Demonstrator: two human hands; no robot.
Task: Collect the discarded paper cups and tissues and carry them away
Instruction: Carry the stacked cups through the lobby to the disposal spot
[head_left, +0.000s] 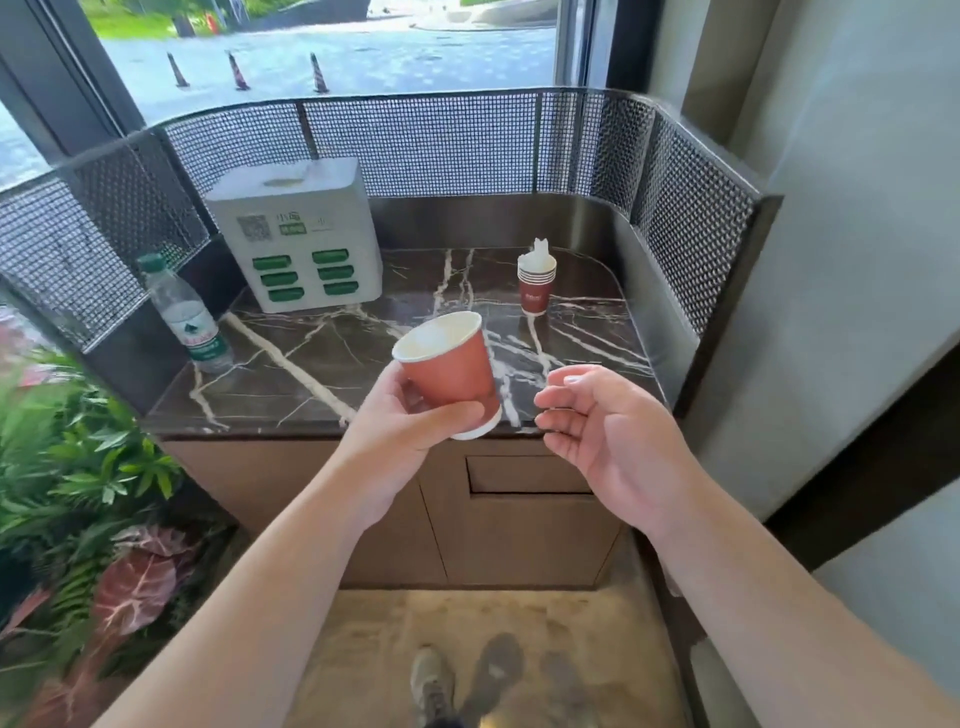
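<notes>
Left hand (400, 421) gripping red cup (449, 371), perhaps empty, right hand (608, 426) loose, tissue in stacked cups (536, 283).

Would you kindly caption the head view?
Left hand holds a red paper cup; stacked cups with tissue remain on the marble counter.

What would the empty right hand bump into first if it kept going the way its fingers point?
Probably the red cup held by the left hand; the right hand has fingers curling leftward toward it, though depth is uncertain.
</notes>
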